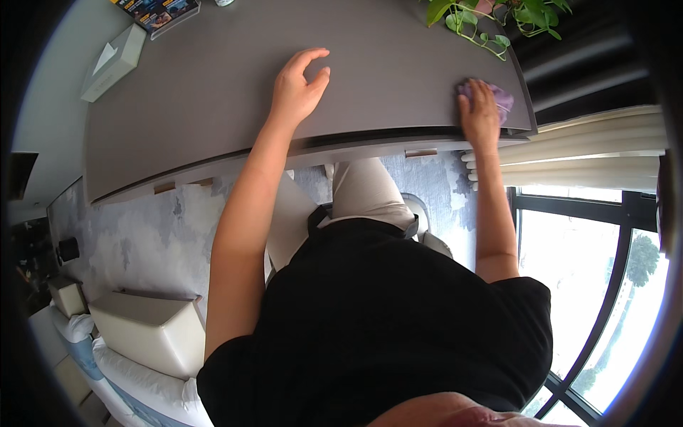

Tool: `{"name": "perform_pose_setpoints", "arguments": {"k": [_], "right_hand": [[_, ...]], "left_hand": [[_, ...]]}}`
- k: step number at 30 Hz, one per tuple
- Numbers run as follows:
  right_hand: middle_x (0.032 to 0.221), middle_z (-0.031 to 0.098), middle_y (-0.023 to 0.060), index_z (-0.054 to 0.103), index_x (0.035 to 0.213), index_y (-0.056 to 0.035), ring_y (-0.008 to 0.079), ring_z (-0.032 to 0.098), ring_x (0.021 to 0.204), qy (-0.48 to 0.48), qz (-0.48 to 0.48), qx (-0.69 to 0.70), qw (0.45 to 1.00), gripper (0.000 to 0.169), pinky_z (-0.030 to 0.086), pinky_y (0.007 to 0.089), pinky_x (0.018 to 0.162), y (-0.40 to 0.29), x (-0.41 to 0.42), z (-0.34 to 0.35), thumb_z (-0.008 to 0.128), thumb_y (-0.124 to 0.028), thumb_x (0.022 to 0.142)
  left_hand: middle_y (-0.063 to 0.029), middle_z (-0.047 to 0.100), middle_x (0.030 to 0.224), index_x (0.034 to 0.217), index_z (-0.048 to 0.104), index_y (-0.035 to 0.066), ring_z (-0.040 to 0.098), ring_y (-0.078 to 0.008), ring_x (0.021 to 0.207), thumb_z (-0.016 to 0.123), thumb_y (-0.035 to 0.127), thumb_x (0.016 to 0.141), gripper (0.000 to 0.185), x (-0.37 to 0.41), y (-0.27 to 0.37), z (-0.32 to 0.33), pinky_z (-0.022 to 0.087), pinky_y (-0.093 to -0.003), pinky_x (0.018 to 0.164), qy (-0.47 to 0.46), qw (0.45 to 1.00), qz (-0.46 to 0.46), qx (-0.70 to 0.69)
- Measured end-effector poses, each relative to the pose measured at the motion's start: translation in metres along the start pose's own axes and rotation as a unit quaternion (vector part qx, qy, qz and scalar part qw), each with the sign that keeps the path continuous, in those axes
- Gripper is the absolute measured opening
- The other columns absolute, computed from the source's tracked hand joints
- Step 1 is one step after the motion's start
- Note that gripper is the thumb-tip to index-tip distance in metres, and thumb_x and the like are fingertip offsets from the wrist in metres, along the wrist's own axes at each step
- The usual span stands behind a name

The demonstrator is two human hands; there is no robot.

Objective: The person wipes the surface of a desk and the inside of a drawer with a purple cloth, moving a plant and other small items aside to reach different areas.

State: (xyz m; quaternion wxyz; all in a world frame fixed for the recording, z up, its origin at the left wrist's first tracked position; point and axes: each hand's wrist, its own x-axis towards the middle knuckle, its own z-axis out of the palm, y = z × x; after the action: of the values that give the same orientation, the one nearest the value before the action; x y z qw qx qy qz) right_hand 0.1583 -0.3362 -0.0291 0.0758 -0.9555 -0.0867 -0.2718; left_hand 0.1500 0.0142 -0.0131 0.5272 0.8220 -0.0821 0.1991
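A grey-brown desk top [373, 74] spans the view before me. My right hand [480, 115] lies over a crumpled purple cloth [502, 101] and presses it on the desk near the right front corner; part of the cloth is hidden under the fingers. Over the middle of the desk is my left hand [300, 88], its thumb and fingers apart in a curve, with nothing between them. Whether it touches the surface I cannot tell.
A tissue box [117, 64] and a printed display stand [165, 16] are at the far left. A trailing green plant [464, 18] hangs over the back right. Cream curtains [587, 144] and a window are at the right. A chair [291, 213] stands below the desk's edge.
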Motion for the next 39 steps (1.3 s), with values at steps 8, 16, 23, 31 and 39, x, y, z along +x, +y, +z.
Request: {"name": "perform_pose_setpoints", "arguments": {"k": [8, 16, 23, 31, 39], "right_hand": [[0.131, 0.044, 0.0136, 0.049, 0.123, -0.0097, 0.0313, 0.037, 0.126, -0.087, -0.212, 0.264, 0.937, 0.053, 0.030, 0.0436, 0.103, -0.207, -0.022, -0.007, 0.066, -0.026, 0.075], [0.129, 0.048, 0.0095, 0.056, 0.115, -0.0128, 0.0268, 0.040, 0.125, -0.078, -0.187, 0.255, 0.946, 0.040, 0.032, 0.0430, 0.101, -0.184, -0.012, 0.002, 0.060, -0.028, 0.079], [0.126, 0.050, 0.0142, 0.053, 0.121, -0.0110, 0.0319, 0.045, 0.119, -0.036, -0.092, 0.093, 0.991, 0.038, 0.037, 0.0400, 0.097, -0.018, 0.026, -0.002, 0.057, -0.016, 0.084], [0.128, 0.049, 0.0135, 0.050, 0.124, -0.0051, 0.0304, 0.045, 0.119, -0.068, -0.012, -0.019, 0.997, 0.037, 0.034, 0.0374, 0.100, 0.165, 0.043, 0.013, 0.045, -0.026, 0.093], [0.133, 0.042, 0.0169, 0.043, 0.129, -0.0026, 0.0334, 0.039, 0.124, -0.056, -0.127, -0.010, 0.990, 0.041, 0.031, 0.0401, 0.103, 0.106, 0.029, 0.023, 0.047, -0.019, 0.092]], "left_hand": [[-0.0103, 0.060, 0.111, 0.108, 0.058, 0.003, 0.056, -0.0196, 0.105, 0.056, 0.013, 0.087, 0.024, 0.004, -0.023, -0.001, 0.043, -0.0312, 0.090, 0.045, 0.994, -0.025, -0.100], [-0.0111, 0.059, 0.112, 0.112, 0.055, -0.001, 0.055, -0.0190, 0.107, 0.048, 0.016, 0.094, 0.026, 0.001, -0.008, -0.008, 0.041, -0.0289, 0.093, 0.072, 0.984, -0.086, -0.137], [-0.0094, 0.063, 0.100, 0.106, 0.060, 0.007, 0.059, -0.0214, 0.088, 0.059, 0.019, 0.086, 0.024, -0.005, -0.022, -0.003, 0.046, -0.0316, 0.077, 0.074, 0.997, -0.033, -0.010], [-0.0156, 0.040, 0.133, 0.121, 0.049, 0.007, 0.036, -0.0299, 0.125, 0.060, 0.026, 0.084, 0.044, -0.008, -0.011, -0.034, 0.031, -0.0408, 0.103, -0.025, 0.980, 0.051, 0.193], [-0.0147, 0.039, 0.136, 0.126, 0.045, 0.007, 0.031, -0.0308, 0.129, 0.051, 0.043, 0.085, 0.055, -0.074, -0.100, -0.283, 0.023, -0.0486, 0.104, 0.186, 0.795, -0.235, 0.528]]}}
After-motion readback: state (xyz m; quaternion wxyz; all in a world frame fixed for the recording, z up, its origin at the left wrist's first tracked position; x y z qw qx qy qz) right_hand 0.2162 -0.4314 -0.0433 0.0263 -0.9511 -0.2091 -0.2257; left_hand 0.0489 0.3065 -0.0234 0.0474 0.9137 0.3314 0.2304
